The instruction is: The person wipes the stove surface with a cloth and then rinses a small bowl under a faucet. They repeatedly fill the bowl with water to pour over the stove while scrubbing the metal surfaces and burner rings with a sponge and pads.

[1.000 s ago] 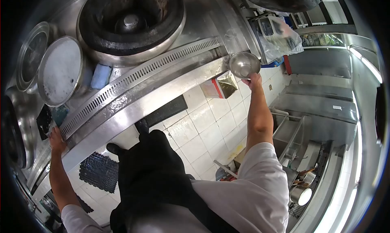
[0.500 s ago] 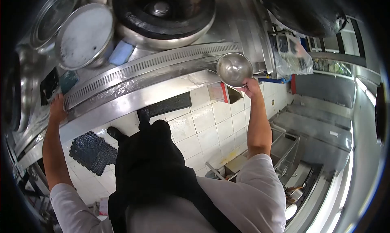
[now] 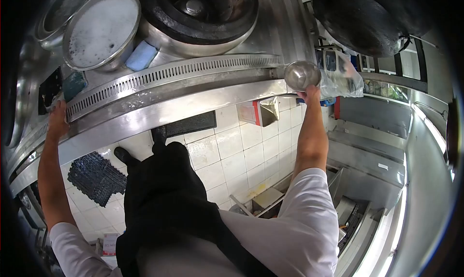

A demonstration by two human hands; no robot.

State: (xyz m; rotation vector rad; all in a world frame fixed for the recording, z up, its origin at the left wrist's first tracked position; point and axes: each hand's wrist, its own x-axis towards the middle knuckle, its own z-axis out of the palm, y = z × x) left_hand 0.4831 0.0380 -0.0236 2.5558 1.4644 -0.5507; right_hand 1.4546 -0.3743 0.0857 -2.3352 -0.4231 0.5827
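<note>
My right hand (image 3: 311,92) grips the rim of a round steel bowl (image 3: 302,76), above the right end of the steel counter edge. My left hand (image 3: 58,118) rests on the counter's front edge at the left; its fingers are too small to read. Beside it lie a dark green scouring pad (image 3: 75,86) and a black flat piece (image 3: 50,90). Farther back stands a large metal bowl of foamy water (image 3: 102,31), with a blue sponge (image 3: 141,56) to its right. A slotted drain strip (image 3: 174,74) runs along the counter.
A wok burner (image 3: 194,8) with a black ring sits at the back. Black woks (image 3: 357,21) and a plastic bag (image 3: 345,76) are at the right. Below the counter are a red and white box (image 3: 250,113) and dark floor mats (image 3: 96,178).
My right hand has moved right with the steel bowl, toward the plastic bag. My left hand stays at the counter's edge. The whole view has shifted a little.
</note>
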